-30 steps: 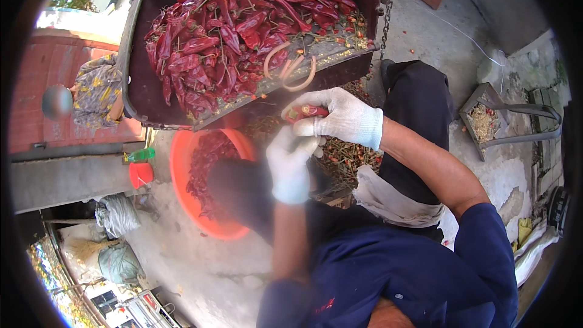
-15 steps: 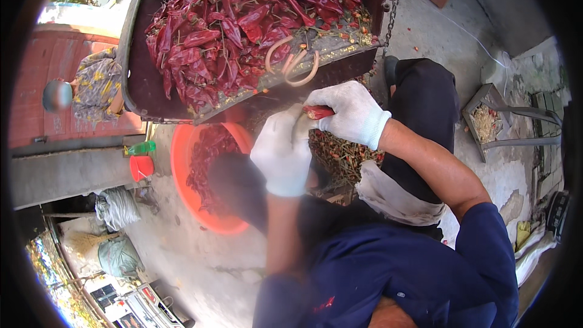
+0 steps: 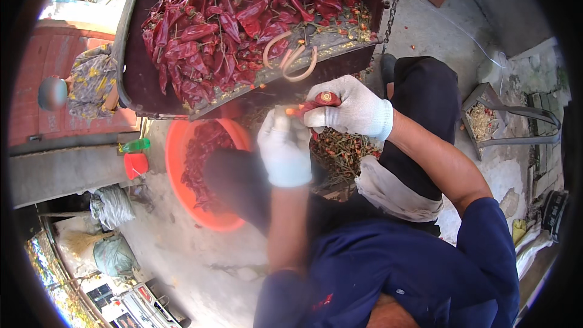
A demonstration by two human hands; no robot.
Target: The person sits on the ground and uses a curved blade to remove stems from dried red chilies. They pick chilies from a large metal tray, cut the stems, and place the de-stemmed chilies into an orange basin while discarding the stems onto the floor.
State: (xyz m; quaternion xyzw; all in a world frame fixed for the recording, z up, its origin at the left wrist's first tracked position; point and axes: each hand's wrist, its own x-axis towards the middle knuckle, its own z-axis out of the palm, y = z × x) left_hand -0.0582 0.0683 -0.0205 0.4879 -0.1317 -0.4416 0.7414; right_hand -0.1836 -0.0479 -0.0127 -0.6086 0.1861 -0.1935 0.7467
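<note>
Starting nearest, the gloved left hand is seen closed around one end of a red chili, whose other end is pinched in the clenched fingers of the gloved right hand. Just below, an orange basin of chilies is set. Farther off, a dark tray heaped with dried chilies and tan scissors is found.

Both in white gloves, close together at chest height. Left hand raised, fingers curled inward, back of glove facing the camera, bare forearm running straight down. Right hand just beside it and slightly higher, fingers closed in a pinch, forearm bare, elbow bent out to the right, blue sleeve above.
</note>
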